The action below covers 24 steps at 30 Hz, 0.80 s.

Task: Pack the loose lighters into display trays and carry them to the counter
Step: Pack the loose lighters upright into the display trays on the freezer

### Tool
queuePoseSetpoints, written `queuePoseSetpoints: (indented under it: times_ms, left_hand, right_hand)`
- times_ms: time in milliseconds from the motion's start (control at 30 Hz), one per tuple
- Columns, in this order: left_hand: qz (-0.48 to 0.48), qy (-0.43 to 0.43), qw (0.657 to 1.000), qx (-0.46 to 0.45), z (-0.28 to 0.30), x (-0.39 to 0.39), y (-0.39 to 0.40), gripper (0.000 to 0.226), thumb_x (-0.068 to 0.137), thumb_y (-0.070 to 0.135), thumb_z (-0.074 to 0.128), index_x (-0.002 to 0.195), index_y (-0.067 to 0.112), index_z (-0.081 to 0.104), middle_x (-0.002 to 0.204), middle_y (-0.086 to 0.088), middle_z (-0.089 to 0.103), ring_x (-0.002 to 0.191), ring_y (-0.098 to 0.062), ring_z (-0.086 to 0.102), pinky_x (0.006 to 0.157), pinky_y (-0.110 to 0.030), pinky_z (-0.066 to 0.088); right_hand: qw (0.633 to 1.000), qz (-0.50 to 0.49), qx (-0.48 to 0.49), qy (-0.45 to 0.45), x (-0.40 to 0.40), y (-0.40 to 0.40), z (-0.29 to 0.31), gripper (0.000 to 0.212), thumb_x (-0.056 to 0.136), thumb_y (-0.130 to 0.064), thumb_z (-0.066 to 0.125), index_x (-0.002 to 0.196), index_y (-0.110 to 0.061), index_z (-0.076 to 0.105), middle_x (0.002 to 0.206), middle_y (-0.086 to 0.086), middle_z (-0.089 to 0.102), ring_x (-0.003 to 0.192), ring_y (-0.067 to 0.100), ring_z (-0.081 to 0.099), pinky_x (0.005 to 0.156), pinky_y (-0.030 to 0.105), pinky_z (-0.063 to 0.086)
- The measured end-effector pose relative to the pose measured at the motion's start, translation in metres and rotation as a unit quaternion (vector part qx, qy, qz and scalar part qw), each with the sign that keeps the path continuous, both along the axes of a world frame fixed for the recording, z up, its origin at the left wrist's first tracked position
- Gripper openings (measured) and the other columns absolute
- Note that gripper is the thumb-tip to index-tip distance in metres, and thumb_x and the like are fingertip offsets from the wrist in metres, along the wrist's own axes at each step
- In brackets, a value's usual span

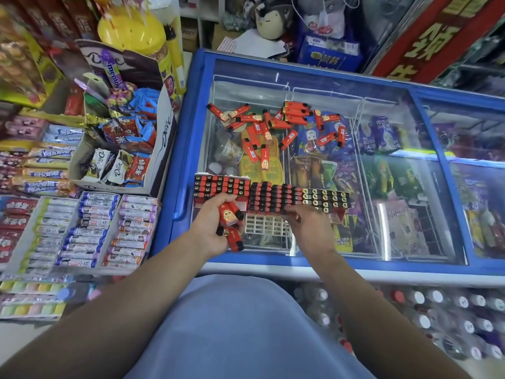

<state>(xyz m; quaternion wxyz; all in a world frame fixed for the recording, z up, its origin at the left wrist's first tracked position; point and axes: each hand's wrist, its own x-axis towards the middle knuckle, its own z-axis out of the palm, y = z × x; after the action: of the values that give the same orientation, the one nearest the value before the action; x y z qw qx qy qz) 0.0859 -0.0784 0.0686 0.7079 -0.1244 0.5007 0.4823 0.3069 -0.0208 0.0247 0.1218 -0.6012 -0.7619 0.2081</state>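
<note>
Several loose red lighters (266, 124) lie scattered on the glass lid of a blue chest freezer (314, 77). Near the lid's front edge stand display trays: a filled one (220, 187) at the left and a longer tray (297, 199) to its right, with a white empty grid (266, 224) showing at its front. My left hand (216, 231) grips a bunch of red lighters (231, 217) just in front of the left tray. My right hand (308, 228) rests palm down at the front of the longer tray, fingertips on a lighter there; the grasp itself is hidden.
Candy and chocolate boxes (120, 160) crowd the shelf left of the freezer, with rows of roll sweets (90, 231) below. Bottled drinks (437, 310) lie under the freezer's front at the right. Ice creams show through the glass.
</note>
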Motion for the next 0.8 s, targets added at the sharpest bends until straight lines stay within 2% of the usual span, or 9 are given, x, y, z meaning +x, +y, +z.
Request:
queuePoseSetpoints:
  times_ms: [167,267,367,433,533,633,667,733,800]
  left_hand:
    - [0.006,-0.002,1.000,-0.001,-0.002,0.004,-0.002,0.018,0.087,0.021,0.074,0.096,0.010,0.064,0.072,-0.008,0.065,0.060,-0.018,0.058,0.062,-0.030,0.052]
    - [0.017,-0.013,1.000,0.000,-0.001,0.007,-0.002,0.022,0.087,0.021,0.074,0.102,0.010,0.063,0.073,-0.008,0.065,0.060,-0.018,0.058,0.060,-0.030,0.053]
    - [0.033,-0.018,0.999,-0.003,-0.001,0.008,-0.002,0.027,0.086,0.020,0.075,0.108,0.010,0.063,0.075,-0.008,0.065,0.060,-0.018,0.059,0.059,-0.030,0.053]
    - [0.044,-0.024,0.999,-0.005,-0.002,0.008,-0.002,0.030,0.085,0.020,0.075,0.110,0.010,0.062,0.075,-0.007,0.065,0.060,-0.018,0.058,0.057,-0.031,0.053]
    - [0.050,-0.029,0.998,-0.009,-0.003,0.009,-0.001,0.036,0.083,0.020,0.077,0.115,0.009,0.063,0.077,-0.009,0.066,0.062,-0.019,0.059,0.058,-0.031,0.054]
    - [0.059,-0.031,0.998,-0.009,-0.004,0.011,-0.001,0.035,0.082,0.020,0.076,0.112,0.009,0.062,0.075,-0.010,0.067,0.062,-0.020,0.060,0.061,-0.032,0.055]
    - [0.064,-0.029,0.997,-0.008,-0.004,0.011,-0.001,0.033,0.082,0.020,0.076,0.110,0.009,0.061,0.074,-0.009,0.067,0.062,-0.020,0.061,0.062,-0.032,0.056]
    - [0.069,-0.023,0.997,-0.004,-0.005,0.012,0.001,0.029,0.083,0.021,0.076,0.105,0.010,0.061,0.073,-0.008,0.067,0.064,-0.019,0.060,0.066,-0.032,0.056]
    - [0.067,-0.015,0.998,0.002,-0.004,0.013,0.003,0.021,0.085,0.022,0.073,0.097,0.010,0.061,0.070,-0.007,0.065,0.063,-0.019,0.059,0.065,-0.032,0.055]
  right_hand:
    - [1.000,0.011,0.013,-0.024,0.002,0.004,-0.002,0.023,0.096,-0.033,0.071,0.116,-0.021,0.074,0.092,-0.003,0.078,0.063,0.008,0.059,0.058,0.019,0.041]
    - [0.999,0.017,0.028,-0.024,0.004,0.007,-0.001,0.023,0.096,-0.038,0.069,0.113,-0.023,0.073,0.082,-0.004,0.077,0.058,0.010,0.060,0.050,0.019,0.036]
    - [0.997,0.028,0.063,-0.046,0.007,0.008,-0.003,0.023,0.093,-0.039,0.072,0.107,-0.021,0.075,0.074,-0.003,0.076,0.052,0.013,0.058,0.047,0.015,0.024]
    - [0.994,0.037,0.091,-0.057,0.009,0.008,-0.006,0.021,0.090,-0.037,0.075,0.104,-0.022,0.077,0.078,-0.003,0.077,0.057,0.016,0.066,0.048,0.016,0.030]
    - [0.994,0.030,0.097,-0.049,0.010,0.007,-0.008,0.024,0.090,-0.033,0.077,0.113,-0.027,0.074,0.096,-0.007,0.075,0.064,0.015,0.070,0.051,0.025,0.051]
    - [0.995,0.032,0.093,-0.016,0.005,-0.004,0.008,0.021,0.092,-0.035,0.074,0.111,-0.028,0.072,0.098,-0.012,0.070,0.058,0.005,0.059,0.047,0.019,0.042]
    - [0.997,0.034,0.067,0.036,0.001,-0.011,0.018,0.017,0.092,-0.037,0.074,0.104,-0.025,0.073,0.092,-0.013,0.070,0.057,0.002,0.056,0.048,0.017,0.040]
    - [0.979,0.008,-0.109,0.170,-0.014,-0.027,0.042,0.024,0.089,-0.047,0.073,0.093,-0.023,0.069,0.081,-0.010,0.072,0.060,0.004,0.061,0.054,0.018,0.046]
    - [0.918,-0.030,-0.313,0.241,-0.032,-0.044,0.062,0.040,0.084,-0.056,0.074,0.096,-0.019,0.063,0.080,0.001,0.075,0.062,0.012,0.066,0.055,0.027,0.051]
